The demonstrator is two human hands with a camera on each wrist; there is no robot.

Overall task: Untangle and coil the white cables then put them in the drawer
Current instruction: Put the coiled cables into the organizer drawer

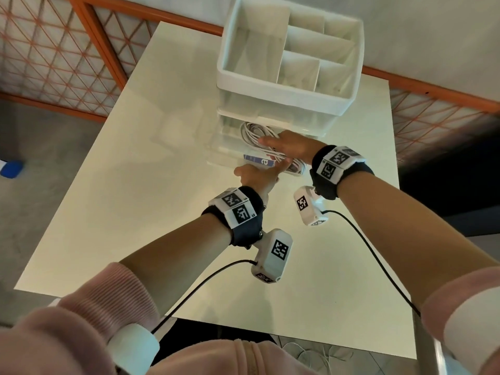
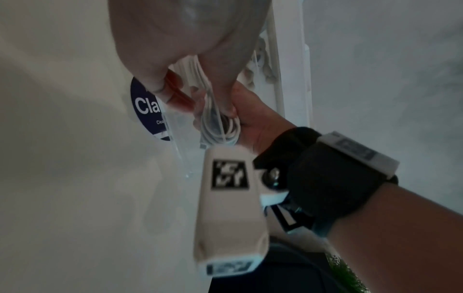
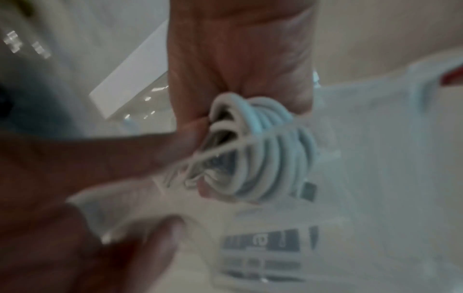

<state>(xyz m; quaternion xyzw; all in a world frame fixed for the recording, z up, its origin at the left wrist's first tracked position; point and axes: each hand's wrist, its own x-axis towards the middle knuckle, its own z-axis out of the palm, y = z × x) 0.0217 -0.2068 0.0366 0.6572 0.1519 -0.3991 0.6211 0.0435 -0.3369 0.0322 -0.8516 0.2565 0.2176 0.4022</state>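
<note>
Item 1: white cables, coiled bundle [image 1: 270,147], centre of head view, lying in the open clear plastic drawer [image 1: 216,147] pulled out at the bottom of the organiser. Loops reach from the drawer's back left to its front right corner. Also centre of right wrist view [image 3: 263,150], blurred, several thick loops w/ a thin strand crossing them.

Item 2: right hand [image 1: 290,146], centre of head view, laid over the coil; fingers wrapped round the loops, gripping the bundle. Same grip seen in left wrist view [image 2: 250,111].

Item 3: left hand [image 1: 257,175], just below and left of the right hand, at the drawer's front edge. Fingers [image 2: 220,79] reach onto the coil's near end; thumb [image 2: 152,65] apart from them. Pinch on the cable not confirmed; can't tell.

Item 4: white plastic desk organiser w/ open top compartments [image 1: 292,96], upper centre of head view, stacked above the drawer.

Item 5: dark blue round sticker w/ white lettering [image 2: 148,111], centre left of left wrist view, partly hidden by the thumb.

Item 6: white rectangular table [image 1: 121,198], bearing the organiser.
</note>
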